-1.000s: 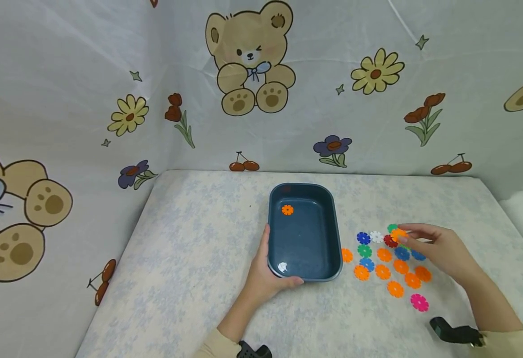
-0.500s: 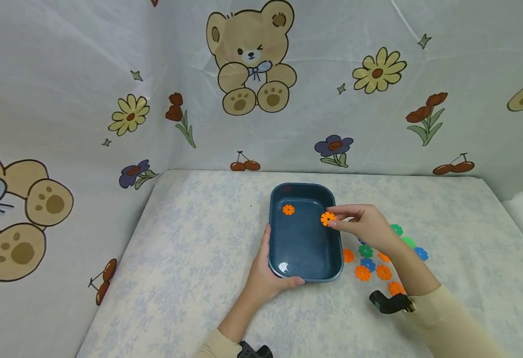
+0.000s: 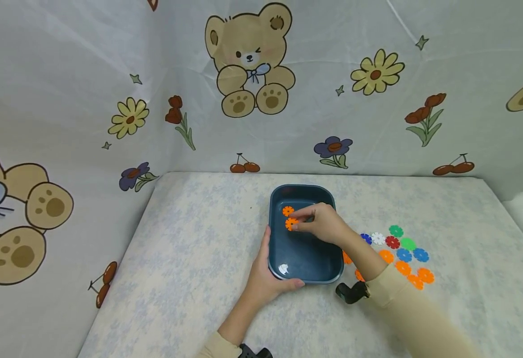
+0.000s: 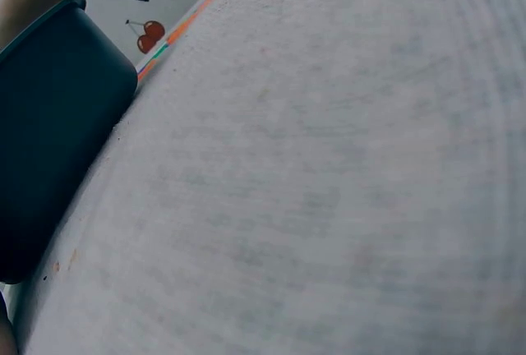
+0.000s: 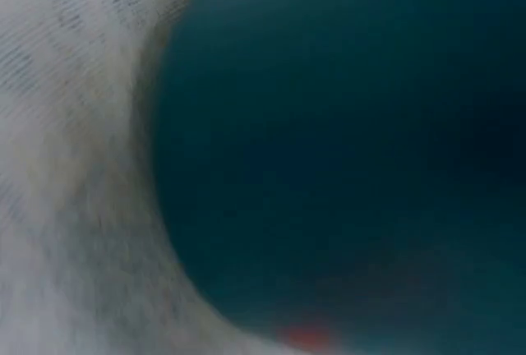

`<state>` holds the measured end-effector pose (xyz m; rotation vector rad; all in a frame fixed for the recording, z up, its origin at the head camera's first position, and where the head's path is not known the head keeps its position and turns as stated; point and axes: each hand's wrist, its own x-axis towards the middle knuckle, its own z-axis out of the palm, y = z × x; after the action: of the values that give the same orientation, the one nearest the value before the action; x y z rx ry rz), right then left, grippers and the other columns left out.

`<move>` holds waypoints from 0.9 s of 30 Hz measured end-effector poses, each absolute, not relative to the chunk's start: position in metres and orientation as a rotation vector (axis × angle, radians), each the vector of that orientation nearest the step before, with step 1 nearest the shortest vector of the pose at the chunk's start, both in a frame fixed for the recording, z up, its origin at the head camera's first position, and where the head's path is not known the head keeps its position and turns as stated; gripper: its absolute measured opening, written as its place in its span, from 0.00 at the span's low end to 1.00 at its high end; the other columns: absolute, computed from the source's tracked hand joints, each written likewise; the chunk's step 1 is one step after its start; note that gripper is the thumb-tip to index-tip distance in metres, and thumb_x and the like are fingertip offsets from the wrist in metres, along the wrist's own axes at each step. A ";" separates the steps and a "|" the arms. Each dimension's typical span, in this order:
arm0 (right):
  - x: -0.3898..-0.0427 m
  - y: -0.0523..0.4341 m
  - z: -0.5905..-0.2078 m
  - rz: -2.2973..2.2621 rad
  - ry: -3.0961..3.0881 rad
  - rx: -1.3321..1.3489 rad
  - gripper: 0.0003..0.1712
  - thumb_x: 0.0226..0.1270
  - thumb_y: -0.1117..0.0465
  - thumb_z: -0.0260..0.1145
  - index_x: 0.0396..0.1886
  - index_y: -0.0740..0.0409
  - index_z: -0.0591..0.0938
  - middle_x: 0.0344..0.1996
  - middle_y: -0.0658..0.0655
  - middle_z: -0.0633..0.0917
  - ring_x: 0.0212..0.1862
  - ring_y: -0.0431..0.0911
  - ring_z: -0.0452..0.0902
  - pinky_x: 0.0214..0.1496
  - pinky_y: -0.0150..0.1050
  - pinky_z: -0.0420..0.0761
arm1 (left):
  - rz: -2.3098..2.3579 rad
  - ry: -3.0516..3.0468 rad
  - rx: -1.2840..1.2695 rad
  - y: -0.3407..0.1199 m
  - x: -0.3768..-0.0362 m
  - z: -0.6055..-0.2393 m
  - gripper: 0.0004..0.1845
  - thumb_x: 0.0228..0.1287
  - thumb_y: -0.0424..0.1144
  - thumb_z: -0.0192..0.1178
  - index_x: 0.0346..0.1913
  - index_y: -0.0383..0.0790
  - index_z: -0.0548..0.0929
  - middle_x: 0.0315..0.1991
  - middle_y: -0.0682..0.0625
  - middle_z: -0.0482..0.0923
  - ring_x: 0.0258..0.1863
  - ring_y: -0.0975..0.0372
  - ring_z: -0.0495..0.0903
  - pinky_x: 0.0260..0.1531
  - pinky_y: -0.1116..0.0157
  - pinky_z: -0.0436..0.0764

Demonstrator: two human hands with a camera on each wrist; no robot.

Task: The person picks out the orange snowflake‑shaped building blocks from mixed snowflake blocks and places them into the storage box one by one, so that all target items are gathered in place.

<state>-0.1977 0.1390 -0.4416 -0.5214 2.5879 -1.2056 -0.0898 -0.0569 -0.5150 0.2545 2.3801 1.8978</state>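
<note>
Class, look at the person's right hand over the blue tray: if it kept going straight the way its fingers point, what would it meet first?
Probably the tray's left wall, near the left hand; the right hand pinches an orange disc, depth unclear.

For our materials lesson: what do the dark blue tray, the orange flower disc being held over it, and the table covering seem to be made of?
Dark blue tray: likely moulded plastic, glossy; a bright highlight shows on its floor and its corners are rounded.
Orange flower disc, pinched by the right hand: probably rigid plastic, with uniform bright colour and notched edges.
Table covering: seemingly woven fabric, matte; the left wrist view shows fine thread texture.
</note>
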 end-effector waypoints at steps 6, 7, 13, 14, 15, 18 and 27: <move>-0.203 0.121 -0.456 -1.118 2.653 -0.454 0.16 0.59 0.55 0.75 0.46 0.55 0.90 0.39 0.52 0.91 0.38 0.41 0.84 0.38 0.34 0.84 | 1.902 2.359 0.242 -0.058 -0.090 -0.514 0.72 0.41 0.45 0.82 0.80 0.65 0.37 0.81 0.58 0.41 0.80 0.57 0.47 0.73 0.42 0.57; -0.204 0.119 -0.459 -1.096 2.671 -0.447 0.16 0.59 0.55 0.76 0.46 0.55 0.90 0.40 0.52 0.91 0.39 0.41 0.84 0.39 0.34 0.84 | 1.903 2.357 0.245 -0.058 -0.090 -0.513 0.72 0.41 0.45 0.82 0.80 0.64 0.37 0.81 0.58 0.41 0.80 0.57 0.47 0.73 0.42 0.57; -0.204 0.111 -0.470 -0.926 2.815 -0.476 0.19 0.59 0.53 0.75 0.49 0.55 0.89 0.40 0.52 0.91 0.36 0.40 0.84 0.37 0.37 0.85 | 1.915 2.347 0.242 -0.058 -0.089 -0.513 0.72 0.40 0.43 0.82 0.79 0.66 0.37 0.81 0.61 0.40 0.79 0.58 0.47 0.73 0.43 0.57; -0.203 0.110 -0.470 -0.891 2.849 -0.497 0.19 0.60 0.53 0.75 0.49 0.55 0.89 0.39 0.53 0.91 0.36 0.41 0.85 0.37 0.38 0.85 | 1.916 2.344 0.239 -0.058 -0.089 -0.513 0.72 0.40 0.43 0.82 0.79 0.67 0.37 0.81 0.62 0.40 0.79 0.58 0.47 0.73 0.43 0.57; -0.203 0.109 -0.470 -0.853 2.883 -0.519 0.18 0.60 0.53 0.75 0.48 0.54 0.89 0.39 0.53 0.91 0.36 0.42 0.85 0.37 0.39 0.85 | 1.920 2.342 0.236 -0.057 -0.089 -0.513 0.72 0.40 0.43 0.82 0.79 0.68 0.37 0.81 0.62 0.40 0.79 0.59 0.47 0.74 0.43 0.57; -0.201 0.108 -0.469 -0.769 2.962 -0.553 0.18 0.60 0.52 0.75 0.47 0.54 0.90 0.39 0.54 0.91 0.37 0.44 0.86 0.38 0.42 0.86 | 1.923 2.338 0.234 -0.057 -0.090 -0.513 0.72 0.40 0.44 0.83 0.79 0.68 0.37 0.81 0.61 0.41 0.79 0.58 0.48 0.73 0.42 0.58; -0.200 0.108 -0.471 -0.662 2.965 -0.568 0.15 0.60 0.49 0.74 0.40 0.55 0.91 0.37 0.54 0.91 0.32 0.44 0.85 0.35 0.42 0.85 | 1.917 2.346 0.249 -0.058 -0.090 -0.515 0.72 0.40 0.45 0.83 0.79 0.65 0.37 0.81 0.60 0.41 0.79 0.58 0.49 0.73 0.42 0.58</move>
<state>-0.2004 0.1080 -0.4708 -0.5681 2.9655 -0.6623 -0.0895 -0.0579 -0.5153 0.2491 2.3456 1.9165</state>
